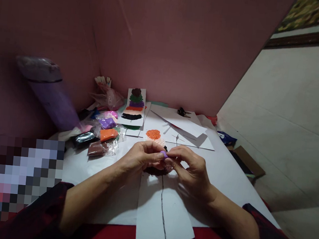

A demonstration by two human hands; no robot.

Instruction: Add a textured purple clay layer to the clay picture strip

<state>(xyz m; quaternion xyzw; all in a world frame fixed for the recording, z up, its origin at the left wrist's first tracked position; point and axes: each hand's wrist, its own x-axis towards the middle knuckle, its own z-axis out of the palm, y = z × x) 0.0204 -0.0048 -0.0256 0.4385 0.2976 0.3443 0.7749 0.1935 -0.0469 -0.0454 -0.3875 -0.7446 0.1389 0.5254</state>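
Head view
Left hand [142,159]: forearm comes in from the lower left, wrist bent inward, fingers curled, thumb and forefinger pinched onto the purple clay piece [164,154].
Right hand [190,170]: forearm enters from the lower right, knuckles up, fingertips meeting the left hand's at the same clay piece.
Grip, left: closed on the purple clay piece.
Grip, right: fingertips closed on the purple clay piece from the opposite side.
Purple clay piece: small lump held between both hands, just above the upper end of the paper sheet [162,209].
Paper sheet: white, on the worktop [227,173], a dark line drawn down its middle; a dark clay shape sits at its upper end, partly hidden by the hands.
Orange clay flower [153,134]: beyond the paper sheet, farther from the person.
Clay packets [102,138]: left of the paper sheet, in bags: orange, purple, brown, black.
Colour sample card [134,108]: beyond the paper sheet, behind the orange flower.
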